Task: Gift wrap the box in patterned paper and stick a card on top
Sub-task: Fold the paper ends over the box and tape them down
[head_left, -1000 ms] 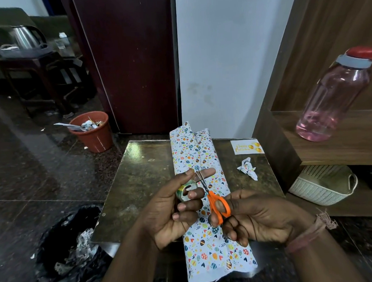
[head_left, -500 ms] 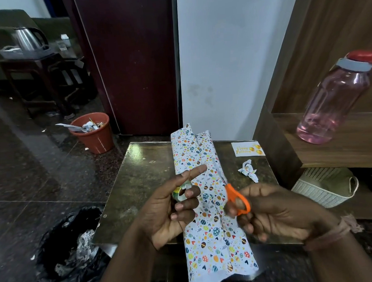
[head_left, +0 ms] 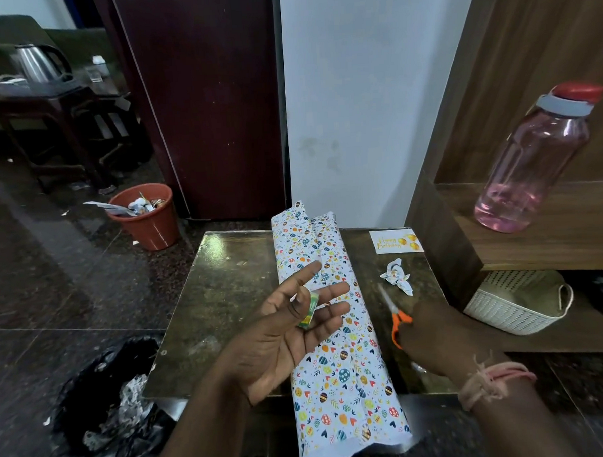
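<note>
The long box wrapped in white patterned paper [head_left: 339, 373] lies lengthwise on the small brown table [head_left: 219, 288], its near end hanging past the front edge. Above it is my left hand [head_left: 285, 337], palm up with fingers spread, carrying a small green tape roll [head_left: 308, 312] that sits on one finger. To the right of the box, my right hand [head_left: 438, 340] is low at the table surface and grips the orange-handled scissors [head_left: 397, 323], blades pointing away. A white birthday card [head_left: 397, 241] lies at the table's far right corner.
A crumpled paper scrap [head_left: 397, 276] lies near the card. A pink bottle [head_left: 534, 160] stands on the wooden shelf at right, with a white basket [head_left: 517, 309] below. On the floor are an orange bin [head_left: 146, 220] and a black rubbish bag [head_left: 103, 406].
My right hand has carried the scissors away from the tape, to the right and down to the table beside the box. My left hand has opened its fingers, palm up.
</note>
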`<control>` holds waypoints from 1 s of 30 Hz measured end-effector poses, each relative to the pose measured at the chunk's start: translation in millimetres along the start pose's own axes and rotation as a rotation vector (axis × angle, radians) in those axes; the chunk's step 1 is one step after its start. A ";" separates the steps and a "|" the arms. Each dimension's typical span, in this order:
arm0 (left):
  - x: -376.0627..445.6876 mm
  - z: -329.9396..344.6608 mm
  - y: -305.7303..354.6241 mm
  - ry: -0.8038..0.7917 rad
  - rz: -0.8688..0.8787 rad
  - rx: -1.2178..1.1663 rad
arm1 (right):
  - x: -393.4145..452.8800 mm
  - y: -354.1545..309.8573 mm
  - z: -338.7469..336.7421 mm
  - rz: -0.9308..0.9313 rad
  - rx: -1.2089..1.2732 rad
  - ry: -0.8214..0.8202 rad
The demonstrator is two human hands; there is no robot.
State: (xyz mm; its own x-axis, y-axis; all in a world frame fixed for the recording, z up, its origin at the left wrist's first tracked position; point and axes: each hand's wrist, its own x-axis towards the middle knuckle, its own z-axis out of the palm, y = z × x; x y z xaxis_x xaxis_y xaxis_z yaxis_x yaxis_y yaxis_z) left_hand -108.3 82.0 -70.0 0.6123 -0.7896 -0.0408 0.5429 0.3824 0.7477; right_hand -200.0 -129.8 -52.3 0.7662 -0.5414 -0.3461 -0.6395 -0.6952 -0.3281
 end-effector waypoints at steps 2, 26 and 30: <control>1.5 -2.1 -1.2 -0.012 0.004 -0.031 | -2.9 -5.3 2.5 0.011 -0.043 0.018; 2.2 1.9 -7.0 0.003 -0.039 0.140 | -26.9 -45.0 -3.1 -0.508 0.795 -0.055; 5.8 4.6 -8.1 0.123 -0.021 0.126 | -26.3 -47.2 -0.6 -0.512 0.753 0.001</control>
State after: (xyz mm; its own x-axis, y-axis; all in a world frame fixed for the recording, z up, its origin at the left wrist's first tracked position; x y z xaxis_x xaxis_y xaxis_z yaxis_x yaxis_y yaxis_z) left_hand -111.8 72.1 -73.3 0.6717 -0.7290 -0.1321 0.4843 0.2972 0.8229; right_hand -189.9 -82.9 -27.1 0.9677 -0.2520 0.0004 -0.0930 -0.3586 -0.9289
